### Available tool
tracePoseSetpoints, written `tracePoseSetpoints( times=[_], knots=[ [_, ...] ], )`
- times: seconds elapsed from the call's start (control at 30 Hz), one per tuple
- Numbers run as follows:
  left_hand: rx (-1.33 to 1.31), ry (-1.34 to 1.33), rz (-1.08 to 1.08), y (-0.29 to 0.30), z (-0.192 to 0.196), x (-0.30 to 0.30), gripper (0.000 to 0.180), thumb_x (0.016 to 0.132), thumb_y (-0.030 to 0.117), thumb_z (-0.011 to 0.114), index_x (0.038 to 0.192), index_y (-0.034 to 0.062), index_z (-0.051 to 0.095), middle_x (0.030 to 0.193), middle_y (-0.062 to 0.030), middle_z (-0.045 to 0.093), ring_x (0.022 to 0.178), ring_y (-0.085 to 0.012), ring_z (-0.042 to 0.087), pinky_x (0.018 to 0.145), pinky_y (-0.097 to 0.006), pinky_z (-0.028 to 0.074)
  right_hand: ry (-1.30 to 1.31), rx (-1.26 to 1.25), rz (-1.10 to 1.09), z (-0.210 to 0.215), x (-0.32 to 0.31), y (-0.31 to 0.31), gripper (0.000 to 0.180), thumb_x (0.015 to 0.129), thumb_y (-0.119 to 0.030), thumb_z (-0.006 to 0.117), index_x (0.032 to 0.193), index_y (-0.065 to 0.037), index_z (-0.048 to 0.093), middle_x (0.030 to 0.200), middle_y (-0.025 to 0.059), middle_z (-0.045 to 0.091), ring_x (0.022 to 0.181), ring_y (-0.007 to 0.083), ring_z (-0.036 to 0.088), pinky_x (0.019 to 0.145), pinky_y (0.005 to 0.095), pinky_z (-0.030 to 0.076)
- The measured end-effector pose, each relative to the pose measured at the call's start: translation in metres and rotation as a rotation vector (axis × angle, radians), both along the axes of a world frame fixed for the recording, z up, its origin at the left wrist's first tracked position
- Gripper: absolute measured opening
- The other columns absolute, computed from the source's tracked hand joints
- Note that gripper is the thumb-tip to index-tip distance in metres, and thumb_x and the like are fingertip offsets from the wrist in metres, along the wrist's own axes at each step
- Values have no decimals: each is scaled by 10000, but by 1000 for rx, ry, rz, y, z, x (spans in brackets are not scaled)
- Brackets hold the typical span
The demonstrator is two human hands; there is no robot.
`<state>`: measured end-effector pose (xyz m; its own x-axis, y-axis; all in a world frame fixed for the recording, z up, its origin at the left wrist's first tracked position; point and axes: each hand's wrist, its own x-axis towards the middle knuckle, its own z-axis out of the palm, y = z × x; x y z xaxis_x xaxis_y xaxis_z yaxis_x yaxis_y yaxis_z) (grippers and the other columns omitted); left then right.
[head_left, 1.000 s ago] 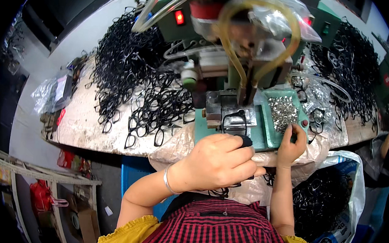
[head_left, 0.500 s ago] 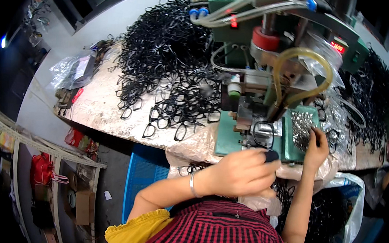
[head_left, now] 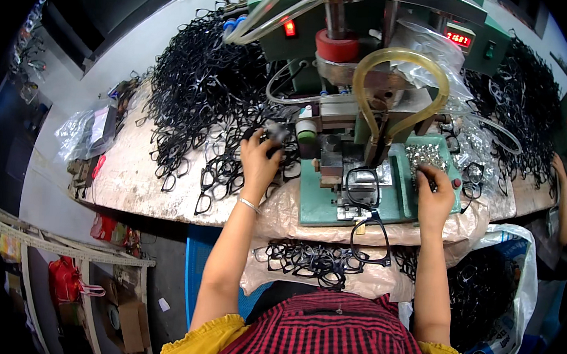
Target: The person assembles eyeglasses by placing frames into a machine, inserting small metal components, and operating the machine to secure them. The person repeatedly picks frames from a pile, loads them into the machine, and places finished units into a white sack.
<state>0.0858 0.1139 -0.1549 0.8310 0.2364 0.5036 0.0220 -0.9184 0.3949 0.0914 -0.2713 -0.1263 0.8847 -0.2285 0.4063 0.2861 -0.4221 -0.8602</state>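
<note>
A black eyeglass frame (head_left: 379, 220) rests on the metal fixture (head_left: 362, 174) of a green press (head_left: 319, 199), one rim on the fixture and the other hanging over the front edge. My left hand (head_left: 258, 165) reaches left of the press to the near side of a heap of eyeglass frames (head_left: 222, 156). Its fingers are apart beside a blurred grey thing, and I see nothing held. My right hand (head_left: 436, 197) dips curled fingers into small shiny metal parts (head_left: 423, 152) in a green tray (head_left: 399, 182). Whatever its fingertips pinch is hidden.
More black frames (head_left: 307, 261) lie on brown paper by my lap. A tall heap (head_left: 521, 121) stands at the right, above an open white sack (head_left: 526, 273) of frames. A yellowish hose (head_left: 444, 83) loops ahead of the press. Another person's arm (head_left: 563, 203) shows at the far right.
My left hand has moved from in front of the press to the heap at the left. The eyeglass frame now hangs off the fixture's front. My right hand stays at the tray; the view has shifted.
</note>
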Motion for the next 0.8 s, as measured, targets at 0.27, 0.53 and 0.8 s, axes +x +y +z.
tracePoseSetpoints(
  times=[0.27,0.53,0.8],
  knots=[
    [-771,-514,-59,-1,53,-31,216,1037,197,532,982,15,635,860,1,637,773,-49,539,722,-208,450,9,-38,-33,23,-60,-36,137,802,32,682,931,3,721,901,95,694,893,218,639,824,315,484],
    [-961,-401,-87,-49,33,-53,184,1018,171,565,1088,4,600,984,-43,649,788,-102,631,702,-236,522,-49,297,339,72,-13,70,385,796,-4,711,1161,48,600,913,77,683,880,142,634,838,276,486],
    [-900,-587,-365,-90,100,-80,165,1003,70,554,1136,0,623,1063,-103,671,958,-177,639,875,-339,533,27,491,409,83,-25,79,474,813,25,690,1253,44,515,859,39,658,875,93,603,877,239,456]
  ],
)
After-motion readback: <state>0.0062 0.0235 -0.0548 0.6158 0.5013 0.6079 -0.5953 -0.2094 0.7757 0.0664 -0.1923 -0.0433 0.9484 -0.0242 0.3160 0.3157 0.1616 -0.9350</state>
